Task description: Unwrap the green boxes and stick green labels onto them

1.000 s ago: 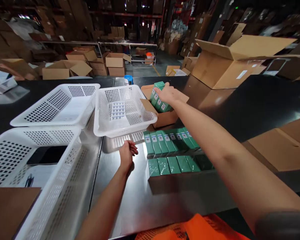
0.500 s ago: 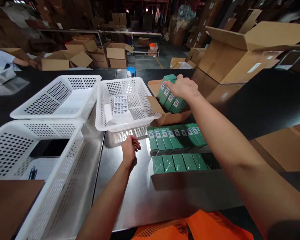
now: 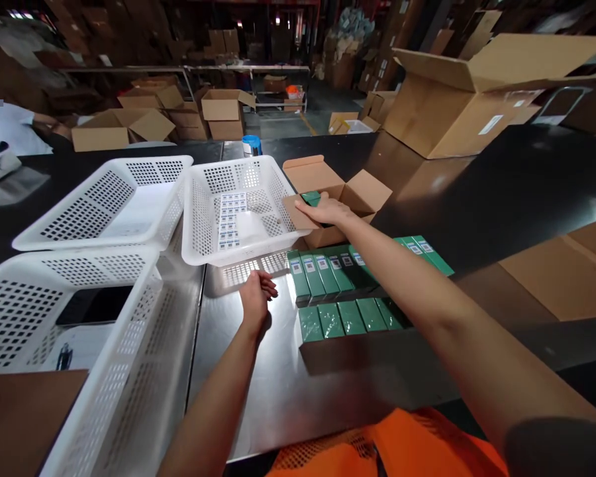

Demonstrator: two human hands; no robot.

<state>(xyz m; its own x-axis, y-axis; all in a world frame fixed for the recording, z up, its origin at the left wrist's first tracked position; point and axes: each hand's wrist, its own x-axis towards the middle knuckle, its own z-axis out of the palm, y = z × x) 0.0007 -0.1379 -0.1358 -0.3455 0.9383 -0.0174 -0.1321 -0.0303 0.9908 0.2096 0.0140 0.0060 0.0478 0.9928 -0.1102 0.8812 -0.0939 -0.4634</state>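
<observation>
The fingers of the right hand (image 3: pixel 332 211) are down inside the open carton (image 3: pixel 322 236), over the green boxes (image 3: pixel 310 198); half a second ago they held that batch tilted above the rim, its labels in view. Now only a green corner shows, and whether the fingers are still clamped on it I cannot tell. The left hand (image 3: pixel 254 298) rests on the desk (image 3: pixel 263 411) as before, its fingers loosely curled together around nothing.

With the right forearm lower, the carton's flaps show more fully, and the far end of the labelled back row (image 3: pixel 324 275) appears beyond the arm, which covers its middle. The front row (image 3: pixel 350 318) sits nearer the body, its right end lost in shadow. In the middle white basket (image 3: pixel 226 257), more of the label sheet (image 3: pixel 229 225) is uncovered. At far left, a co-worker's white sleeve (image 3: pixel 22 122) has come further into view, cut off by the edge.
</observation>
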